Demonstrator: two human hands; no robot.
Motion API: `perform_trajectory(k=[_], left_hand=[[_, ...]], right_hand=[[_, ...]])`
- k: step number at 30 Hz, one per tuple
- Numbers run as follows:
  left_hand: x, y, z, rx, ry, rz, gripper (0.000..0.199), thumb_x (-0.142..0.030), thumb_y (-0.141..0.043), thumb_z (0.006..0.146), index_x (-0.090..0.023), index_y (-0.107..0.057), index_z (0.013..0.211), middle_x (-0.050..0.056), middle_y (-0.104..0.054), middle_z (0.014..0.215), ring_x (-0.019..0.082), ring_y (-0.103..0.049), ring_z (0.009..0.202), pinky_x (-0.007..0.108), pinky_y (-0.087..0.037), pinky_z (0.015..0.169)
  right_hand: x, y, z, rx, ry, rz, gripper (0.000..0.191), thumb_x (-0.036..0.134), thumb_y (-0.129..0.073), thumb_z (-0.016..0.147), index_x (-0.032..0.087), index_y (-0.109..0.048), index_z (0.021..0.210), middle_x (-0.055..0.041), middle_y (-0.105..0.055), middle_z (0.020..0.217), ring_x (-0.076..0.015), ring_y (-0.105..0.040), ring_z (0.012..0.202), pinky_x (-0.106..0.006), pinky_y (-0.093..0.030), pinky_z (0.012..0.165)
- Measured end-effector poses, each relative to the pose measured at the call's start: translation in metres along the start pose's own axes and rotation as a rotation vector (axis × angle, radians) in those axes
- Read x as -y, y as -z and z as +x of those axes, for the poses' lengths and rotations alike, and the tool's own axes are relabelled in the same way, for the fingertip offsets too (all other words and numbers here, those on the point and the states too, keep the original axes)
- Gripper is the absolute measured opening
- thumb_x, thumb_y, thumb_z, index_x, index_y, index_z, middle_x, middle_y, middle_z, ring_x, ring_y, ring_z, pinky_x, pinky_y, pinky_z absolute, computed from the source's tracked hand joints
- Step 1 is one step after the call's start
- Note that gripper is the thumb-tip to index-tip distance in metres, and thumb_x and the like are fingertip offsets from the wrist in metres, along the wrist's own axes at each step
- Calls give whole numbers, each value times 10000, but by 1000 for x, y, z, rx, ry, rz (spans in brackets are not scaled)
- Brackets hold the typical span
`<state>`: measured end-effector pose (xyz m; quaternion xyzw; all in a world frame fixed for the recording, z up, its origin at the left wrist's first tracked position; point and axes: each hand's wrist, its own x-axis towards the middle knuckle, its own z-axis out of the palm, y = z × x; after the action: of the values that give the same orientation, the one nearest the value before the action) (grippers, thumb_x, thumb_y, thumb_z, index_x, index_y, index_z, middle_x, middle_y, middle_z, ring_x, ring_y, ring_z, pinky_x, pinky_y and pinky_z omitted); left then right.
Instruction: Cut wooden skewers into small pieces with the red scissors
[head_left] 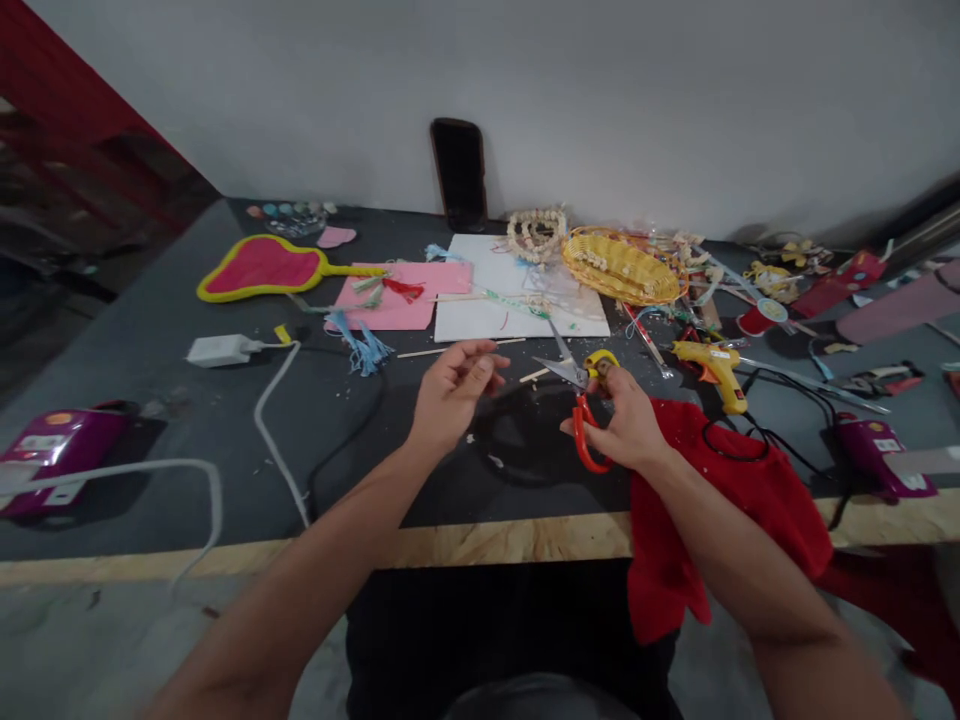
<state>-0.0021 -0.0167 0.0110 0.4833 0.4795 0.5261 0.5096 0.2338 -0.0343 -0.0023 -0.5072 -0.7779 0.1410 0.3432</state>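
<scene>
My right hand (626, 415) holds a pair of scissors (566, 368) with one red and one yellow handle loop. Their blades are spread apart and point to the upper left, over the dark tabletop. My left hand (454, 390) hovers to the left of the blades, its fingers curled in and the thumb against them. Whatever may be between those fingertips is too small to make out. Thin wooden sticks (534, 375) lie near the blades. Just beyond is a white board (457, 322) with a green and white strand (517, 303) across it.
At the back stand a phone (459, 172) and a yellow woven basket (630, 268). A pink and yellow paddle shape (262, 268) and blue tassels (360, 345) lie left. On the right are a yellow glue gun (716, 372), its black cord, and a red cloth (739, 500) over the edge.
</scene>
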Motion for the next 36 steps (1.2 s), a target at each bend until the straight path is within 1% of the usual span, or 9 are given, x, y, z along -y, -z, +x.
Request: perform_trajectory(k=[3, 7, 9, 12, 18, 22, 26, 32, 36], left_hand=[[-12, 15, 15, 6, -74, 195, 383, -409, -624, 818, -158, -587, 1103, 94, -710, 970, 135, -641, 736, 264, -524, 670], [-27, 53, 64, -40, -170, 704, 318, -334, -601, 809, -150, -635, 1066, 107, -702, 1044, 184, -641, 882, 302, -495, 774], [-34, 76, 96, -119, -139, 945, 334, -320, -583, 819, -149, -640, 1100, 115, -696, 1096, 206, -633, 928, 319, -470, 810], [-43, 108, 135, -178, 38, 1272, 376, -299, -501, 874, -145, -606, 1200, 113, -662, 1199, 233, -595, 1045, 328, -434, 854], [-42, 147, 170, -137, 151, 1385, 340, -256, -578, 841, -49, -638, 1105, 108, -681, 1095, 267, -527, 1087, 362, -365, 915], [-34, 158, 182, -98, 154, 1401, 160, -238, -641, 811, -85, -657, 857, 32, -649, 767, 249, -517, 1050, 327, -340, 910], [-28, 163, 191, -34, 88, 1401, 102, -176, -672, 788, -115, -607, 739, 4, -542, 646, 219, -508, 1003, 296, -319, 914], [-22, 169, 187, -35, 4, 1400, 184, -302, -636, 862, -123, -612, 900, 29, -573, 887, 176, -492, 952, 261, -329, 848], [-30, 172, 181, -82, -26, 1430, 277, -339, -535, 921, -121, -572, 1088, 38, -590, 1019, 167, -496, 931, 266, -342, 835]], right_hand=[[-1, -1, 0, -3, -18, 27, 425, 548, -688, 709, 228, -469, 884, -61, -568, 868, -250, -579, 832, -425, -516, 737], [-2, -4, -1, 28, -21, 51, 400, 523, -697, 699, 233, -475, 861, -48, -568, 862, -227, -574, 800, -394, -515, 713], [-4, -5, -1, 22, -8, 62, 393, 507, -705, 692, 231, -477, 855, -45, -569, 875, -222, -575, 812, -386, -518, 715], [-7, -6, -2, 3, 14, 74, 391, 487, -713, 689, 228, -481, 866, -42, -569, 886, -222, -574, 827, -395, -522, 732], [-6, -5, 0, 23, 82, 101, 409, 485, -724, 687, 225, -490, 901, -50, -583, 890, -232, -587, 850, -403, -523, 761], [-2, -3, 2, 50, 102, 87, 392, 484, -719, 697, 228, -490, 884, -54, -585, 893, -237, -587, 868, -409, -525, 767], [0, -2, 3, 65, 93, 86, 395, 504, -714, 703, 227, -484, 864, -41, -572, 846, -222, -573, 813, -388, -529, 718], [-3, -3, 3, 94, 100, 62, 419, 516, -725, 693, 218, -493, 877, -54, -579, 858, -228, -575, 823, -376, -519, 714], [-2, -2, 2, 114, 100, 69, 429, 525, -723, 697, 211, -495, 880, -68, -588, 874, -243, -584, 847, -391, -522, 729]])
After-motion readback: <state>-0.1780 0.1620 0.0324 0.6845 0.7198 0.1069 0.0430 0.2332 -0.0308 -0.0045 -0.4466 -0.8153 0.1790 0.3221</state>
